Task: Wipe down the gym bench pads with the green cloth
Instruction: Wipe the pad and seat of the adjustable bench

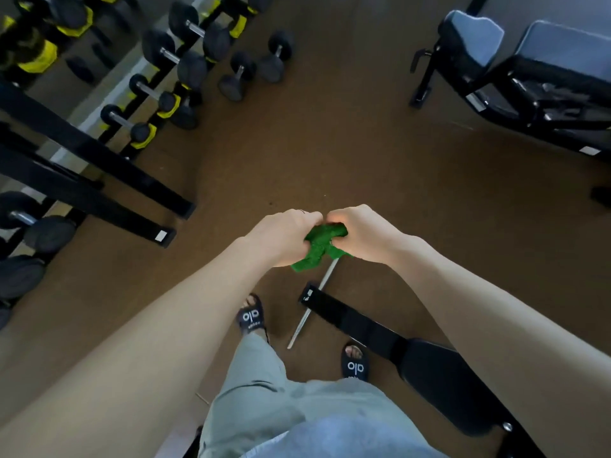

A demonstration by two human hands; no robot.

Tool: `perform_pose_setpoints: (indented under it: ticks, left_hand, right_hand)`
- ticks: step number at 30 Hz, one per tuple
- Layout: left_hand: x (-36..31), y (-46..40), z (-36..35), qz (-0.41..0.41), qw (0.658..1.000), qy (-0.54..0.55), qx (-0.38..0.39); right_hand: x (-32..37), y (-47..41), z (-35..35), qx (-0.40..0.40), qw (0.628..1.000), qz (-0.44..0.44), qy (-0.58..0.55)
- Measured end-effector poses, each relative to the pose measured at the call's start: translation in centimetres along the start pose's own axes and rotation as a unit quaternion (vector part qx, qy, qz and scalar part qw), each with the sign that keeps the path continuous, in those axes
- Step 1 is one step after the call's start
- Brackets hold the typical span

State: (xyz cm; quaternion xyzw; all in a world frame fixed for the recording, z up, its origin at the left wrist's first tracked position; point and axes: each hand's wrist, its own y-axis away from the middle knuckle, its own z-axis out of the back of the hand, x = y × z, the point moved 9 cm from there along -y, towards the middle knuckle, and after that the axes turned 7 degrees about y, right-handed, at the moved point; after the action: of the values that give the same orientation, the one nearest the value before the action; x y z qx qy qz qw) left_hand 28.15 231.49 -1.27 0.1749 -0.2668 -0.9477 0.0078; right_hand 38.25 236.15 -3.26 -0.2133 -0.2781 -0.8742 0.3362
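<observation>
So both hands are out in front near the middle of the frame, knuckles almost touching, and the green cloth (322,245) is bunched up between them. The left hand (285,236) has its fingers curled tight around one end of it, and the right hand (362,233) is clenched on the other end, with a bit of cloth hanging down below the fists. The cloth is up in the air over the brown floor (380,160), not on any pad.

Lower right of the frame there's a black bench pad (439,375) on its black frame, running off toward the bottom edge, right beside the person's right foot. A thin metal rod (302,322) lies on the floor just under the hands, crossing behind the end of that bench frame. Upper right has another bench (515,57) with a greyish padded seat and back (well apart from the hands).

Upper left is a dumbbell rack (158,77) with black dumbbells and yellow cradles, plus a few loose dumbbells (254,66) on the floor next to it. The person is wearing grey shorts and black slides (251,317).
</observation>
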Motion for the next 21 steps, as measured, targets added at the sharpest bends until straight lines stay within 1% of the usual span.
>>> perform_pose_setpoints:
  ticks: [3,8,11,13,17,21]
  left_hand:
    - [1.8,-4.2,1.7,-0.025,0.999,-0.035,0.000]
    - [6.5,-12.7,6.2,-0.067,0.992,-0.106,0.004]
    - [8.8,-17.9,9.1,-0.117,0.980,-0.158,0.017]
    - [10.0,-20.6,11.4,-0.145,0.971,-0.187,0.028]
    - [10.8,-25.3,16.3,-0.171,0.967,-0.183,0.036]
    - [9.6,-29.3,20.2,-0.199,0.964,-0.174,0.028]
  right_hand:
    - [-0.7,-4.1,0.9,-0.008,0.999,-0.004,0.046]
    - [-1.6,-12.5,3.1,-0.032,0.994,-0.050,0.091]
    - [-1.8,-17.3,5.1,-0.066,0.986,-0.095,0.118]
    - [-1.5,-20.2,6.7,-0.078,0.980,-0.108,0.144]
    - [-1.4,-25.0,11.1,-0.107,0.971,-0.134,0.168]
    - [-3.7,-27.0,15.0,-0.111,0.967,-0.189,0.127]
